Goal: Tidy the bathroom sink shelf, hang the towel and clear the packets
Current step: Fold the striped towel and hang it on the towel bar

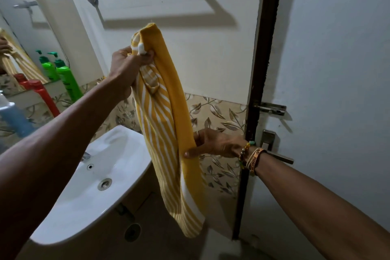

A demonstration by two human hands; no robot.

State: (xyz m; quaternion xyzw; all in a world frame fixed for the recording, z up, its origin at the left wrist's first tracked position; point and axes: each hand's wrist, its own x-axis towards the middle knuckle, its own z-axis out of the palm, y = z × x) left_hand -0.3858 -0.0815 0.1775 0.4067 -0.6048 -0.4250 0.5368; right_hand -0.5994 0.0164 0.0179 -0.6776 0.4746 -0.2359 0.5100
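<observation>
Hanging towel [166,124]: left hand [126,65] top, right hand [213,143] mid-edge.

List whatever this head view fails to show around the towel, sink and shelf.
1. Right hand fingers: head view, behind the yellow towel; only thumb and back show.
2. Tap: head view, mostly covered by the left forearm.
3. Blue bottle: blurred and cut by the left edge.
4. Green bottle label: too small to read.
5. Packets: none visible; left edge and forearm cut off that side.
</observation>
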